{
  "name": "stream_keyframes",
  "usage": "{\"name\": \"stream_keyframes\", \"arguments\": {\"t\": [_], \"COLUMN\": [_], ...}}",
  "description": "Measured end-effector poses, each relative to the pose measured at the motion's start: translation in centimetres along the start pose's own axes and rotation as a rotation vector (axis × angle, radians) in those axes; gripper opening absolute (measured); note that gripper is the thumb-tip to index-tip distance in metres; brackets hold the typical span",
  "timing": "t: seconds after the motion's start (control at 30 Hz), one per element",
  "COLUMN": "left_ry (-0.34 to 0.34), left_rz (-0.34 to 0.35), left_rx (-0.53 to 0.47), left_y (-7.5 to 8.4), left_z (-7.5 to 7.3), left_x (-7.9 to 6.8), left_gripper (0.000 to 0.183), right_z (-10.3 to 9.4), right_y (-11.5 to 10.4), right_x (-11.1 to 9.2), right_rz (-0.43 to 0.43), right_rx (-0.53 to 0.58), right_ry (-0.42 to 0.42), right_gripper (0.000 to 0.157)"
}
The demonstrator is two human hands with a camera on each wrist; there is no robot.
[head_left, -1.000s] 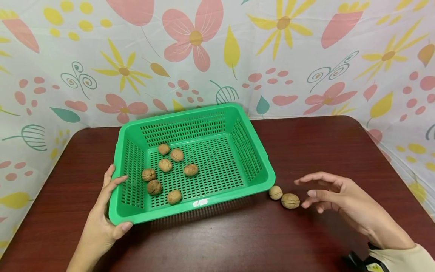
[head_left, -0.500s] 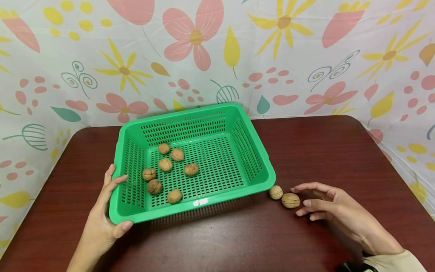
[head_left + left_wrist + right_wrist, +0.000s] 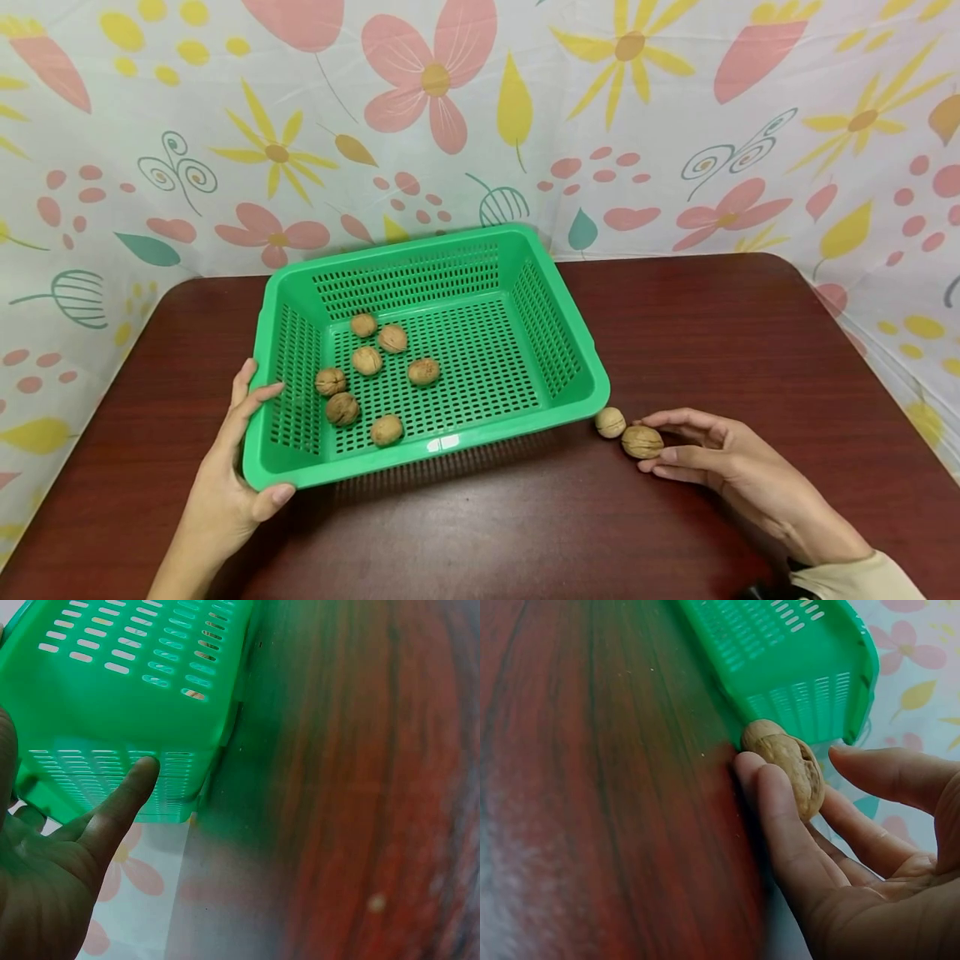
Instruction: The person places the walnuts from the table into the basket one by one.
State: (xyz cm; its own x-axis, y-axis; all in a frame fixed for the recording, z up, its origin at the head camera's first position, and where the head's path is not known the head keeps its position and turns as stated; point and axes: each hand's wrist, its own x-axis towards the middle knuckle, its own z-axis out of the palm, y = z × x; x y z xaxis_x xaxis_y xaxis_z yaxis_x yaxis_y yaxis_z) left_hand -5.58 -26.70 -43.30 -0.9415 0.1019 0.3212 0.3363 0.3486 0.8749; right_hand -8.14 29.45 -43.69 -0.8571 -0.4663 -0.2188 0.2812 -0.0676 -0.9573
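Observation:
A green slotted plastic basket (image 3: 480,429) stands on the table, holding several walnuts (image 3: 423,372) mostly toward its left side. My left hand (image 3: 225,483) grips the basket's front left corner, the thumb at the front rim and a fingertip reaching over the left rim. Off the front right corner, a paler walnut (image 3: 610,422) and a larger brown walnut (image 3: 642,442) lie close together on the table. My right hand (image 3: 731,462) surrounds the brown walnut (image 3: 799,769) with loosely bent fingers. In the right wrist view its thumb (image 3: 892,776) stands a little apart from the shell.
The dark red-brown wooden table (image 3: 480,542) extends in front of the basket and to both sides. A white cloth with printed flowers (image 3: 675,167) hangs behind the table's back edge, close to the basket's back rim.
My right hand has moved left, bringing its fingers from beside the brown walnut to around it. My left hand stays on the basket, and the walnuts stay in place.

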Motion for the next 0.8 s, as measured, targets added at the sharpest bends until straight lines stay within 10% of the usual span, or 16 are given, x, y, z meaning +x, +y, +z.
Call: {"name": "stream_keyframes", "arguments": {"t": [0.8], "left_ry": [-0.009], "left_rz": [-0.026], "left_rx": [-0.021], "left_y": [0.08], "left_z": [-0.05], "left_x": [0.10], "left_gripper": [0.096], "right_z": [0.46], "right_y": [0.36], "right_x": [-0.35], "right_rz": [-0.020], "right_rx": [-0.066], "right_ry": [0.109], "right_gripper": [0.038]}}
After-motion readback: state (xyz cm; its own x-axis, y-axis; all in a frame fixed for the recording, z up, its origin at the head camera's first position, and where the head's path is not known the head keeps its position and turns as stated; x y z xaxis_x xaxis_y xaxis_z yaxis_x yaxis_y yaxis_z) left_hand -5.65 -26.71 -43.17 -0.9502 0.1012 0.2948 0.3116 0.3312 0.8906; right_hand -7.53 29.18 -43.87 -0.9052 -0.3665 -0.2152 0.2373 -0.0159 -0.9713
